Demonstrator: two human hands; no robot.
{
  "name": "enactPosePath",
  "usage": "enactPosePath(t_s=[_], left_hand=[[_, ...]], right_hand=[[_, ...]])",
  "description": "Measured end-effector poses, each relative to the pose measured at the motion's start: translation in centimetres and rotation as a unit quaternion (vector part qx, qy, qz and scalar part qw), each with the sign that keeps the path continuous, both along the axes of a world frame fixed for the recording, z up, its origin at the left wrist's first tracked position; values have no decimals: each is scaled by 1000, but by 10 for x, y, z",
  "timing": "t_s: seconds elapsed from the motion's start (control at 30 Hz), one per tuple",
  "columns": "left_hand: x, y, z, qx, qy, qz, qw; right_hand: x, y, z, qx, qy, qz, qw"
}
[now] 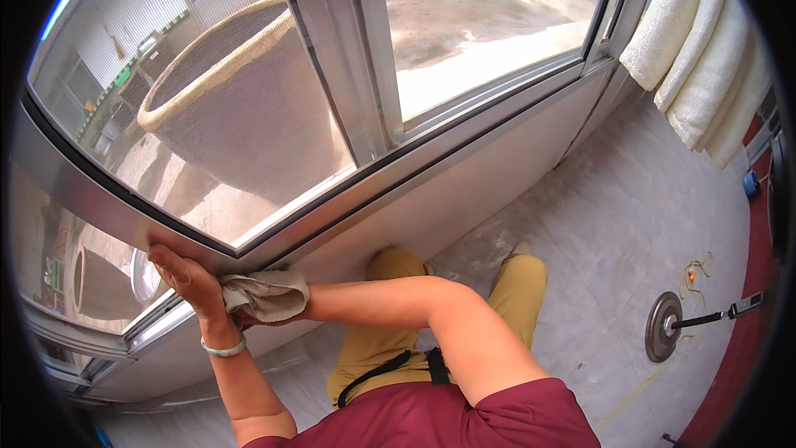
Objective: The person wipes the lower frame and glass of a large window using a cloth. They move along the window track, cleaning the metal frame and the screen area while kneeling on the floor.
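My left hand (184, 278), with a pale bangle on its wrist, lies flat against the lower rail of a silver aluminium window frame (274, 228) at the left. It holds nothing. My right arm crosses my body toward the same spot. My right hand (245, 316) is mostly hidden behind my left wrist and grips a crumpled grey-beige cloth (267, 293). The cloth is pressed against the wall just under the frame. I am crouched close to the window, with my knees in tan trousers (390, 348) below.
Outside the glass stands a large round woven basket (240, 91). Rolled white towels (701, 58) hang at the upper right. On the grey floor lie a round metal disc with a black handle (665, 326) and an orange cord (693, 270). A red strip runs along the right edge.
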State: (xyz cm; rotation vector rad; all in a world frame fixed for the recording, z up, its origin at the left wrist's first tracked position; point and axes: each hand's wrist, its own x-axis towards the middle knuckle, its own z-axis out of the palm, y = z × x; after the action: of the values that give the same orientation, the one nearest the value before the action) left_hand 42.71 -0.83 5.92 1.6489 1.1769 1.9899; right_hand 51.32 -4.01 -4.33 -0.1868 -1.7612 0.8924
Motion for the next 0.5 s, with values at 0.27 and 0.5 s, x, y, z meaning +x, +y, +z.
enactPosePath(t_s=[0.27, 0.5], left_hand=[[-13, 11, -7, 6, 30, 21, 999], [-19, 13, -10, 7, 19, 44, 999]], right_hand=[[64, 21, 14, 288, -71, -100, 950], [179, -7, 40, 103, -130, -45, 985]])
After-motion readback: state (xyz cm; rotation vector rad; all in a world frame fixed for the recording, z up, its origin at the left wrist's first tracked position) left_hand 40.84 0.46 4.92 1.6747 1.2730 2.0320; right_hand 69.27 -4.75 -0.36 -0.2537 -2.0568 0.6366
